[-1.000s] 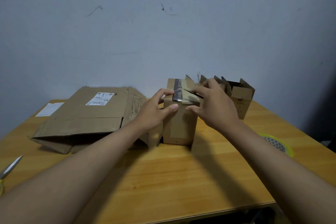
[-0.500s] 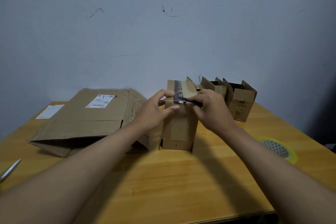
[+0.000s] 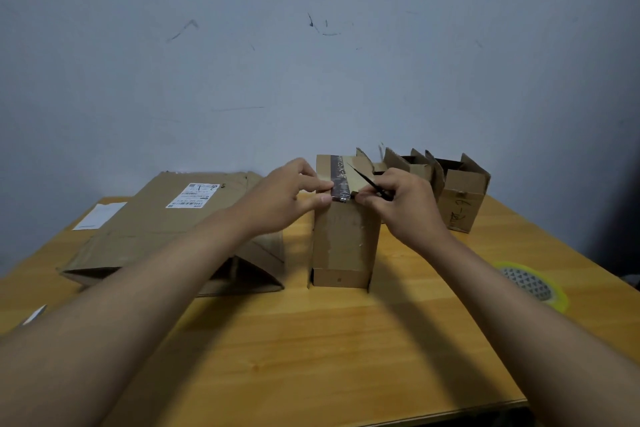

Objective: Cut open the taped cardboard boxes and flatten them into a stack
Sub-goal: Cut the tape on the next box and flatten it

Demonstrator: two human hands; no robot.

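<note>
Writing: dark tape [image 3: 340,180] on box top has white letters, too blurry to read; flat cardboard [image 3: 166,229] has a white label [image 3: 193,195], unreadable.
Box [image 3: 343,239]: upright, long axis vertical, mid tabletop [image 3: 311,357].
L hand [image 3: 287,198]: thumb + fingers pinch box's top-left edge.
R hand [image 3: 401,204]: grip curled on thin dark blade [image 3: 360,177], tip aimed up-left over the tape.
Behind R: open boxes [image 3: 460,191].

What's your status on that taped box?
Left hand steadies box at its top edge. Right hand grips blade, tip at the tape. Nothing in the way.
</note>
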